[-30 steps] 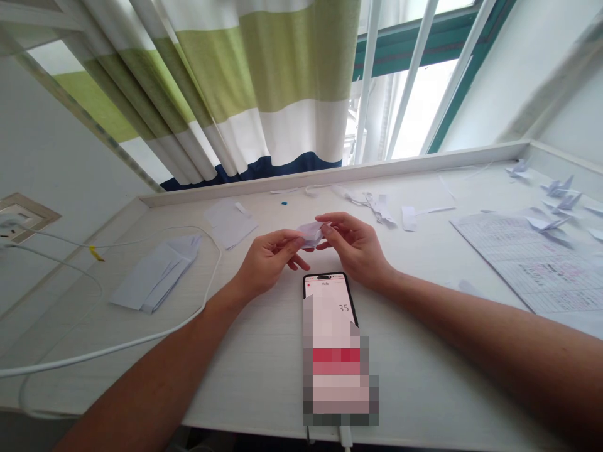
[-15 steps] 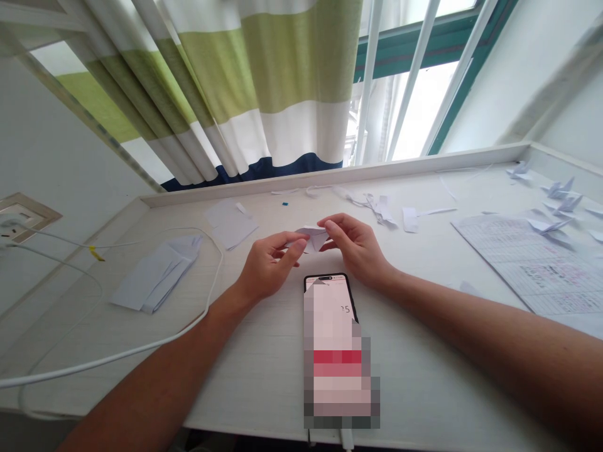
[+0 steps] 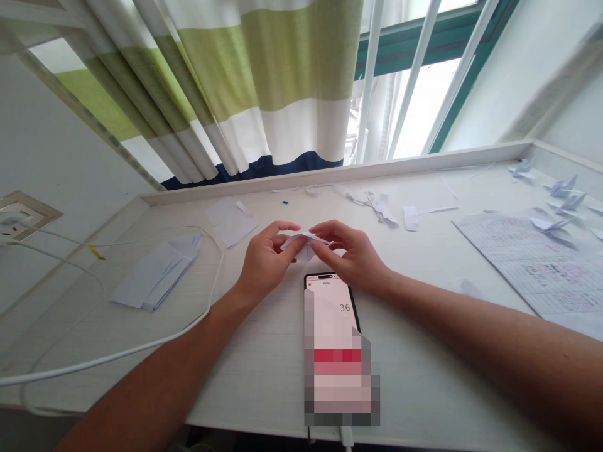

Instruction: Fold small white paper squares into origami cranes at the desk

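Note:
A small folded piece of white paper [image 3: 305, 251] is held between my two hands, just above the desk and beyond the phone. My left hand [image 3: 268, 256] pinches its left side, thumb on the near face. On the right side, my right hand [image 3: 352, 252] grips it, thumb pressed near the middle crease. The paper's top edges spread outward like a low roof, and a pointed part hangs below. Fingers partly hide it. A phone [image 3: 330, 320] lies right below the hands with its screen lit and partly pixelated.
Folded paper sheets [image 3: 157, 273] and a white cable [image 3: 160, 342] lie on the left. Paper scraps [image 3: 384, 208] are scattered at the back. Several folded paper cranes [image 3: 565, 201] stand at the far right, beside a written-on lined sheet [image 3: 522, 257]. A raised ledge [image 3: 264, 182] borders the desk.
Both thumbs have moved onto the near face of the folded paper, and its top edges now spread to both sides. The number on the phone's screen has changed.

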Demonstrator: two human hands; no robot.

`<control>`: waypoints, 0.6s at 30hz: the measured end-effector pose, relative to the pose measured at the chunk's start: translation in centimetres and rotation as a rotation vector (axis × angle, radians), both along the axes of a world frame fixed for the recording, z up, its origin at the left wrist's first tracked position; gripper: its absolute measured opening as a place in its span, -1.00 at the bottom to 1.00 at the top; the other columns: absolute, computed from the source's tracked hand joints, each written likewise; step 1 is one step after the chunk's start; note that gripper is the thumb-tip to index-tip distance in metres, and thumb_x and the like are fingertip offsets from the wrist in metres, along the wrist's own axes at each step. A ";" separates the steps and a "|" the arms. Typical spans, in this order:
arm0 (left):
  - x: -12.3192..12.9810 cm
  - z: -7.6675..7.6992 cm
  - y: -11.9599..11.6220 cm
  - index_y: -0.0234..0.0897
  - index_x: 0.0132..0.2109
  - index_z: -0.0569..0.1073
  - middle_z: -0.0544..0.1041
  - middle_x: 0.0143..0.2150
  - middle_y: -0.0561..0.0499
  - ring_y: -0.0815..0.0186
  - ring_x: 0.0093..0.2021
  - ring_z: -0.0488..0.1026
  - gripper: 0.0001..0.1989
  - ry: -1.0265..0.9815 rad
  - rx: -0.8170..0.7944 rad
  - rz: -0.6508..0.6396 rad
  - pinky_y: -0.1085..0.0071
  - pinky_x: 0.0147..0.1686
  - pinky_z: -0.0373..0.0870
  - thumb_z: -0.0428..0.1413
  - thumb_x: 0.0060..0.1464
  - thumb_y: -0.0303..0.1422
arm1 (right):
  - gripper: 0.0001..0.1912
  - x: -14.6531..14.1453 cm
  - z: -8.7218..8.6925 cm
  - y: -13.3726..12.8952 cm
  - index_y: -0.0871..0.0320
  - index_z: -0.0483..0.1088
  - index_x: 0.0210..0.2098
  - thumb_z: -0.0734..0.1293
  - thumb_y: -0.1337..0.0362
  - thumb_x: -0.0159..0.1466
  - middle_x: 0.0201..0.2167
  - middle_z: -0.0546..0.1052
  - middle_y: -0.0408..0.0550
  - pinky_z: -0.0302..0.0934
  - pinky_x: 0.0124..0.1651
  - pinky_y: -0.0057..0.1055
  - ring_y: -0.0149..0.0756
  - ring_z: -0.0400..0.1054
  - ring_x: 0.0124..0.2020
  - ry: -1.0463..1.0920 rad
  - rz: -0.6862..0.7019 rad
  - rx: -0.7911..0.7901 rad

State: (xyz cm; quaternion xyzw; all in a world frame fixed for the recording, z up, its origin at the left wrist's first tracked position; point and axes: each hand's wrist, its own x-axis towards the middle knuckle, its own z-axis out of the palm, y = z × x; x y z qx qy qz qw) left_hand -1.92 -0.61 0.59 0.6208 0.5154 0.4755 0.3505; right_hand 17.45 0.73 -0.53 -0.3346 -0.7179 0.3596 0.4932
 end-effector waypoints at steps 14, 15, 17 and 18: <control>0.3 -0.3 -0.1 -0.23 -0.26 0.46 0.62 -0.38 0.03 0.28 -0.40 0.61 -0.66 0.005 -0.040 0.011 0.43 -0.46 0.57 0.39 0.08 -0.12 | -0.89 -0.1 -0.5 -0.1 0.10 0.42 -0.38 0.34 0.33 0.30 -0.53 0.58 -0.15 0.25 -0.39 -0.38 -0.34 0.43 -0.52 -0.187 -0.169 0.009; 0.3 -0.4 0.0 -0.24 -0.28 0.46 0.62 -0.38 0.03 0.28 -0.39 0.60 -0.69 0.034 -0.021 0.028 0.44 -0.45 0.57 0.38 0.09 -0.15 | -0.90 -0.1 -0.4 -0.1 0.10 0.42 -0.38 0.34 0.33 0.29 -0.54 0.58 -0.15 0.24 -0.40 -0.38 -0.33 0.43 -0.52 -0.187 -0.172 -0.003; 0.3 -0.6 0.2 -0.25 -0.28 0.48 0.63 -0.36 0.02 0.30 -0.38 0.60 -0.74 0.076 0.014 0.044 0.44 -0.43 0.56 0.35 0.11 -0.19 | -0.90 -0.1 -0.3 -0.2 0.11 0.42 -0.38 0.34 0.34 0.29 -0.55 0.58 -0.15 0.23 -0.40 -0.39 -0.33 0.44 -0.52 -0.190 -0.174 -0.035; 0.2 -0.6 0.2 -0.25 -0.28 0.49 0.63 -0.35 0.02 0.31 -0.39 0.59 -0.76 0.083 0.027 0.045 0.44 -0.43 0.55 0.33 0.12 -0.20 | -0.90 -0.1 -0.2 -0.2 0.11 0.43 -0.38 0.34 0.34 0.29 -0.55 0.58 -0.14 0.23 -0.40 -0.40 -0.33 0.45 -0.52 -0.191 -0.172 -0.053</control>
